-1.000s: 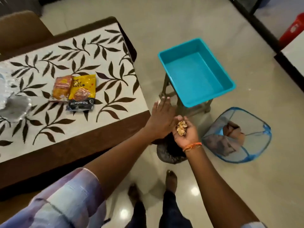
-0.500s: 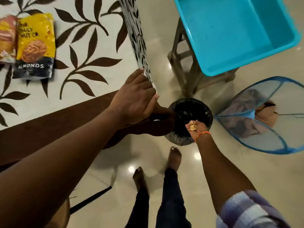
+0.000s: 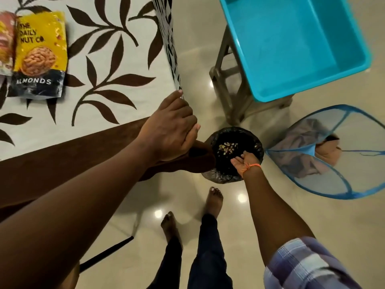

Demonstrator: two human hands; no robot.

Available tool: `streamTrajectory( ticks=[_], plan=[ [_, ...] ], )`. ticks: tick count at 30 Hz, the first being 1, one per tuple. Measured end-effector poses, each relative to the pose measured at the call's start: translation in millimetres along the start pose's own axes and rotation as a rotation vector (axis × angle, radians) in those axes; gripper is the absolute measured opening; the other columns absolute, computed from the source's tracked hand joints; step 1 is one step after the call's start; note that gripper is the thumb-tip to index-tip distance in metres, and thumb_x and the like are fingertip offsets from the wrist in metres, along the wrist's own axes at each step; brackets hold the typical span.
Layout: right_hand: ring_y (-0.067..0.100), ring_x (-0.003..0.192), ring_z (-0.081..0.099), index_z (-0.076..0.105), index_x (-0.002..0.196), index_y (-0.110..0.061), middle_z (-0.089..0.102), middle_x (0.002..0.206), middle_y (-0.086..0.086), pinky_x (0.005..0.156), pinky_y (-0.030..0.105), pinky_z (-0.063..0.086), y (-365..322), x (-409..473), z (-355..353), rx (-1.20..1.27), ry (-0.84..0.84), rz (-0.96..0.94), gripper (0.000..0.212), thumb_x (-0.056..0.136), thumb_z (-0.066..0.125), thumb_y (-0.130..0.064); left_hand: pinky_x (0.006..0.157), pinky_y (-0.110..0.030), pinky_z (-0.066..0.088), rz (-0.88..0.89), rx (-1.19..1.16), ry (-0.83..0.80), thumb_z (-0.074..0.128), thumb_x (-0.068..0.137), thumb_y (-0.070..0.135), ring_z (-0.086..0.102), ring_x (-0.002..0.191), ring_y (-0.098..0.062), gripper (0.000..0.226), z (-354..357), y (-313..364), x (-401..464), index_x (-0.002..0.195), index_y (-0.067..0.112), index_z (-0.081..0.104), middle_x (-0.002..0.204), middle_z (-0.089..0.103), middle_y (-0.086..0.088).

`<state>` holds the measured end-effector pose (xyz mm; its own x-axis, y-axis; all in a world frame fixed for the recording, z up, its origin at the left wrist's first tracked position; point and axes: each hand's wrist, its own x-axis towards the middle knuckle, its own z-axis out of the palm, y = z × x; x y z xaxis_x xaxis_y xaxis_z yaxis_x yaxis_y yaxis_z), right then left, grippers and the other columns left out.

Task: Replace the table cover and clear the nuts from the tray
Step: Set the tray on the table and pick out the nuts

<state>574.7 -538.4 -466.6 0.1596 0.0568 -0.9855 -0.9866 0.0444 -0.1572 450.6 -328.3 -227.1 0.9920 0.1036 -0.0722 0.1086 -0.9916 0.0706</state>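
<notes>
Two packets lie on the leaf-patterned table cover [image 3: 108, 65] at far left: a yellow almond packet [image 3: 39, 57], its long axis running near to far, and a red packet [image 3: 5, 44] touching its left side. One blue tray [image 3: 295, 44] sits bare on a stool [image 3: 231, 88]. One black-lined bin [image 3: 235, 153] holds scattered nuts [image 3: 226, 147]. One mesh basket [image 3: 325, 151] holds cloth. The left hand [image 3: 168, 130] rests relaxed on the table corner; the right hand [image 3: 244, 161] hangs open-palmed over the bin.
</notes>
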Motion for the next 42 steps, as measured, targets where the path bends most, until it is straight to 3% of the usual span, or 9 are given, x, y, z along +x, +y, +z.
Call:
streamTrajectory(
  ticks=[6, 10, 14, 22, 27, 31, 37, 39, 42],
  plan=[
    [0.033, 0.133, 0.043, 0.042, 0.137, 0.003, 0.045, 0.14, 0.02, 0.11, 0.045, 0.035, -11, -78, 23, 0.02, -0.005, -0.055, 0.039, 0.101, 0.041, -0.012, 0.12, -0.048, 0.016, -0.04, -0.012, -0.107, 0.025, 0.103, 0.039, 0.043, 0.132, -0.031, 0.05, -4, 8, -3, 0.108, 0.008, 0.065, 0.121, 0.062, -0.014],
    [0.026, 0.106, 0.057, 0.057, 0.091, -0.003, 0.057, 0.099, 0.012, 0.09, 0.033, 0.047, -19, -144, 55, -0.03, -0.097, -0.101, 0.019, 0.099, 0.043, -0.013, 0.121, -0.048, 0.015, -0.157, -0.107, -0.038, 0.024, 0.103, 0.046, 0.023, 0.147, -0.032, 0.055, -29, 22, -11, 0.132, 0.008, 0.052, 0.15, 0.039, -0.019],
    [0.014, 0.06, 0.046, 0.052, 0.071, -0.011, 0.048, 0.065, 0.004, 0.057, 0.023, 0.045, -27, -216, 105, -0.053, -0.246, -0.219, 0.028, 0.097, 0.044, -0.017, 0.12, -0.047, 0.019, -0.273, -0.177, 0.065, 0.033, 0.102, 0.04, 0.03, 0.143, -0.033, 0.047, -54, 17, -35, 0.127, 0.007, 0.055, 0.143, 0.046, -0.018],
    [0.014, 0.054, 0.042, 0.049, 0.07, -0.012, 0.046, 0.057, 0.004, 0.05, 0.021, 0.045, 29, -320, 236, -0.378, -0.48, -0.315, 0.026, 0.095, 0.044, -0.013, 0.092, -0.045, 0.041, -0.846, -0.302, 0.442, 0.051, 0.09, 0.022, 0.054, 0.104, -0.038, 0.029, -96, -87, -133, 0.109, 0.001, 0.06, 0.109, 0.059, -0.019],
    [0.019, 0.057, 0.053, 0.054, 0.079, -0.007, 0.052, 0.064, 0.009, 0.055, 0.029, 0.053, 89, -332, 316, -0.549, -0.43, -0.366, 0.017, 0.095, 0.047, -0.01, 0.094, -0.048, 0.038, -1.193, -0.54, 0.257, 0.056, 0.089, 0.022, 0.05, 0.111, -0.044, 0.037, -90, -181, -170, 0.114, -0.005, 0.054, 0.116, 0.057, -0.027],
    [0.011, 0.036, 0.042, 0.046, 0.07, -0.01, 0.044, 0.047, 0.001, 0.043, 0.021, 0.04, 123, -323, 367, -0.695, -0.345, -0.458, 0.025, 0.095, 0.042, -0.006, 0.102, -0.047, 0.038, -1.264, -0.78, 0.26, 0.058, 0.08, 0.035, 0.048, 0.121, -0.041, 0.059, -76, -234, -180, 0.129, 0.003, 0.049, 0.128, 0.055, -0.021],
    [0.023, 0.063, 0.05, 0.062, 0.083, -0.003, 0.051, 0.071, 0.017, 0.056, 0.04, 0.045, 159, -306, 404, -0.896, -0.126, -0.71, 0.03, 0.067, 0.067, -0.027, 0.093, -0.042, 0.049, -1.221, -0.894, 0.191, 0.06, 0.078, 0.035, 0.058, 0.113, -0.035, 0.047, -62, -271, -185, 0.118, 0.01, 0.061, 0.119, 0.064, -0.013],
    [0.033, 0.075, 0.057, 0.059, 0.106, 0.013, 0.054, 0.078, 0.025, 0.068, 0.039, 0.046, 162, -310, 405, -0.904, -0.075, -0.746, 0.049, 0.072, 0.071, -0.02, 0.084, -0.033, 0.047, -1.206, -0.965, 0.225, 0.062, 0.083, 0.02, 0.061, 0.107, -0.031, 0.031, -72, -274, -184, 0.112, 0.009, 0.064, 0.114, 0.066, -0.011],
    [0.039, 0.1, 0.063, 0.068, 0.104, 0.005, 0.066, 0.093, 0.02, 0.088, 0.048, 0.053, 160, -309, 397, -0.962, -0.068, -0.744, 0.027, 0.08, 0.071, -0.005, 0.079, -0.026, 0.038, -1.16, -1.053, 0.259, 0.063, 0.089, 0.01, 0.059, 0.107, -0.025, 0.027, -81, -270, -186, 0.116, 0.008, 0.063, 0.115, 0.063, -0.009]
  ],
)
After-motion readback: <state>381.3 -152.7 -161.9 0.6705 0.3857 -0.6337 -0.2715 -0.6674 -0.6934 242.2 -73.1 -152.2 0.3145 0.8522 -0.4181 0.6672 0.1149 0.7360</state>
